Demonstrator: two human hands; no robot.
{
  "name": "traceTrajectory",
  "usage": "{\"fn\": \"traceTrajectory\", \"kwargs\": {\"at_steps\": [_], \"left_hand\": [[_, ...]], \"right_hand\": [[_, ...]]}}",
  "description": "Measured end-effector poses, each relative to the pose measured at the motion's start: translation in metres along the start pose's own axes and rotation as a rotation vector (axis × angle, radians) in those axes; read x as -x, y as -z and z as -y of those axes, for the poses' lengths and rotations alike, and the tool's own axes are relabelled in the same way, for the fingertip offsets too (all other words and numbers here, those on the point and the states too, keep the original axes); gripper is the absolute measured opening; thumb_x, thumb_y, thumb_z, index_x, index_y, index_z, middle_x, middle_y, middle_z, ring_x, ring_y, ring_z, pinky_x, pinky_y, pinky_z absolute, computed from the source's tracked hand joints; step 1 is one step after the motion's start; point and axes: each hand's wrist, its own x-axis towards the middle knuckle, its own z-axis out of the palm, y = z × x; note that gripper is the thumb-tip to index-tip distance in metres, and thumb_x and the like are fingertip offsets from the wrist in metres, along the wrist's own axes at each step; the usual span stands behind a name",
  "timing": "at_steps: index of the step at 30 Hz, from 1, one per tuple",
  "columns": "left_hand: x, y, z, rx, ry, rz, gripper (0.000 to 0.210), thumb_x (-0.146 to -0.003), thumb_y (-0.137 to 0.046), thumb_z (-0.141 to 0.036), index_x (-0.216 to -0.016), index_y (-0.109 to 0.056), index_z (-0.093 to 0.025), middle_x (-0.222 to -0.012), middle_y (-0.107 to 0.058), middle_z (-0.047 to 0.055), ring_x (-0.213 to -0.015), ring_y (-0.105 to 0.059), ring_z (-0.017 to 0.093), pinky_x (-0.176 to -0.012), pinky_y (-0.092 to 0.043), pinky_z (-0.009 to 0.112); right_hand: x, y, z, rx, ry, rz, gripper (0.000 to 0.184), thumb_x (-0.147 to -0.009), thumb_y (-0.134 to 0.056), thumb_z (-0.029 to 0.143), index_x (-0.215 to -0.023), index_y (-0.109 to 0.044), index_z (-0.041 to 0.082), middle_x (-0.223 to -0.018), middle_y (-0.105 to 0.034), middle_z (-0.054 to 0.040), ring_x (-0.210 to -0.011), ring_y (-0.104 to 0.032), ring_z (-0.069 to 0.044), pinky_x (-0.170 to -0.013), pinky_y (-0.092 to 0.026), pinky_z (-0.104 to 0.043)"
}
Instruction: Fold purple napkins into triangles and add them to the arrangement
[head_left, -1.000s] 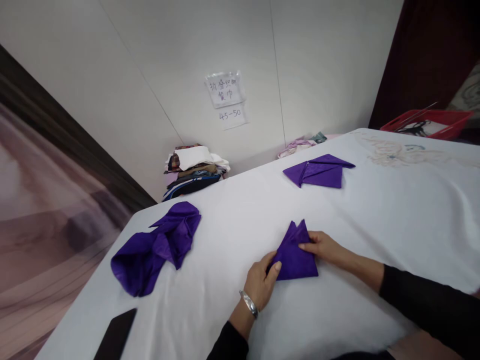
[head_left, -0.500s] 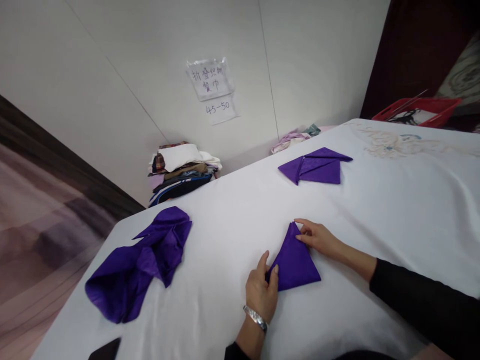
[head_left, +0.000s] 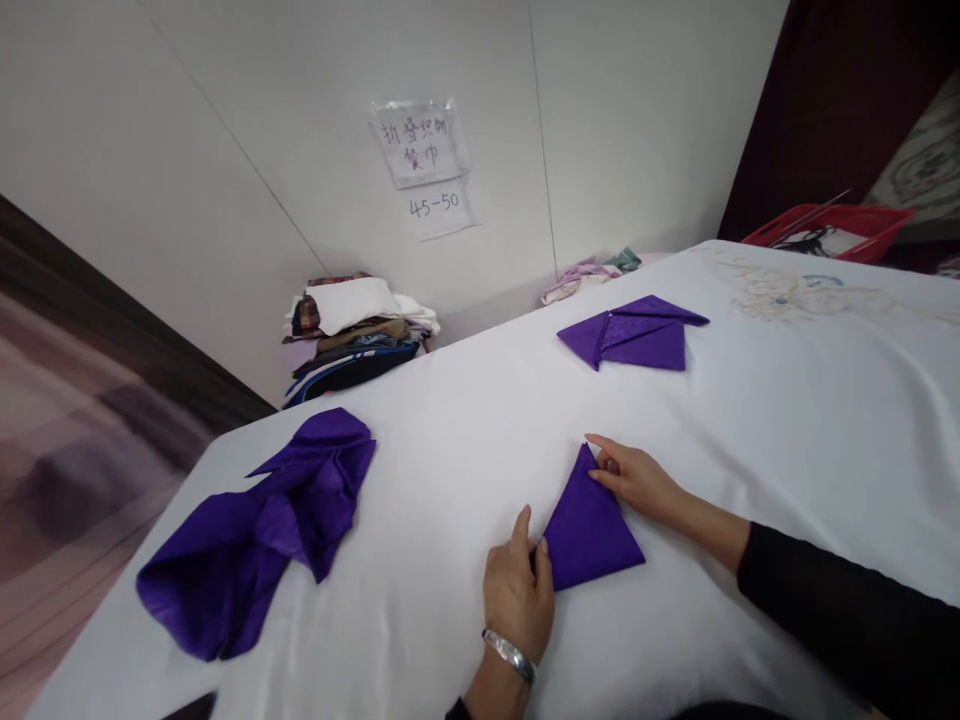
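A purple cloth napkin (head_left: 592,535), folded into a triangle, lies on the white tablecloth in front of me. My left hand (head_left: 519,590), with a silver bracelet at the wrist, grips its left corner between thumb and fingers; the index finger points upward. At the top point, my right hand (head_left: 634,478) pinches the right edge, its index finger at the tip. Farther back lies another folded purple napkin (head_left: 641,340) with a pointed left end. A crumpled, loosely spread purple napkin (head_left: 277,530) rests on the left side of the table.
Beyond the table (head_left: 450,440) stands a pile of folded clothes (head_left: 360,335) by the wall. A smaller cloth heap (head_left: 581,280) sits behind the far edge. At the back right is a red basket (head_left: 885,232). A handwritten sign (head_left: 420,150) hangs on the wall.
The view has shifted slightly. Both hands stay at the folded napkin, and its shape looks nearly the same.
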Motion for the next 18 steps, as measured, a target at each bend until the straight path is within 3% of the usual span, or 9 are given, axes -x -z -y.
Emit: {"fn": "traceTrajectory", "kwargs": {"at_steps": [11, 18], "left_hand": [[0.001, -0.001, 0.001, -0.050, -0.043, -0.016, 0.039, -0.087, -0.041, -0.019, -0.126, -0.039, -0.014, -0.070, -0.063, 0.001, -0.063, -0.057, 0.017, -0.062, -0.045, 0.031], [0.001, -0.002, 0.002, -0.090, -0.057, 0.010, 0.038, -0.087, -0.040, -0.020, -0.124, -0.041, -0.013, -0.070, -0.063, 0.002, -0.062, -0.057, 0.018, -0.063, -0.044, 0.032]], "right_hand": [[-0.003, 0.000, -0.001, 0.036, 0.012, -0.047, 0.046, -0.082, -0.047, 0.035, -0.127, -0.043, 0.026, -0.086, -0.062, 0.0011, -0.062, -0.054, -0.015, -0.063, -0.044, -0.030], [-0.011, 0.000, -0.002, 0.170, 0.029, -0.066, 0.030, -0.081, -0.048, 0.034, -0.109, -0.053, 0.025, -0.082, -0.063, 0.0007, -0.067, -0.055, -0.016, -0.061, -0.041, -0.029]]}}
